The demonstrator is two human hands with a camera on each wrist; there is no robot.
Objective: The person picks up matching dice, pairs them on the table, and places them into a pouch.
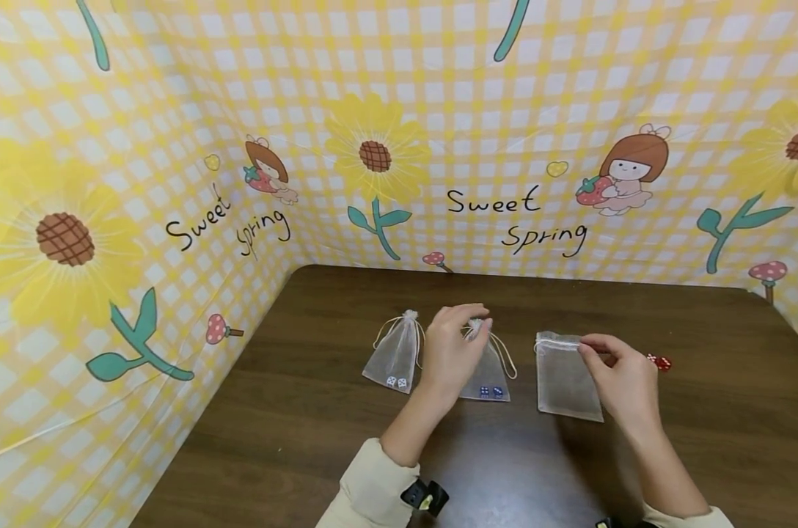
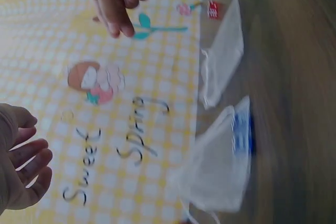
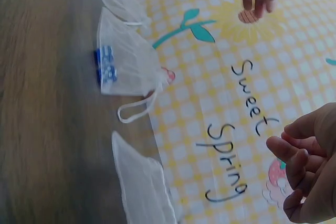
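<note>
My left hand (image 1: 448,352) hovers over the middle sheer drawstring pouch (image 1: 483,378), fingers loosely bent and nothing held. Two blue dice (image 1: 491,391) lie at the bottom of that pouch, and its neck is drawn tight. My right hand (image 1: 626,381) is raised beside a flat pouch (image 1: 567,381), overlapping its top corner in the head view. In the right wrist view, the relaxed right fingers (image 3: 296,161) hold nothing and stand apart from the pouches. Red dice (image 1: 663,362) are partly hidden behind the right hand.
Another cinched pouch (image 1: 394,359) with white dice (image 1: 396,382) in it lies to the left, its cords looped at the sides. Everything rests on a dark wooden table (image 1: 273,440). A yellow checked cloth (image 1: 438,110) with flower prints stands at the back and left.
</note>
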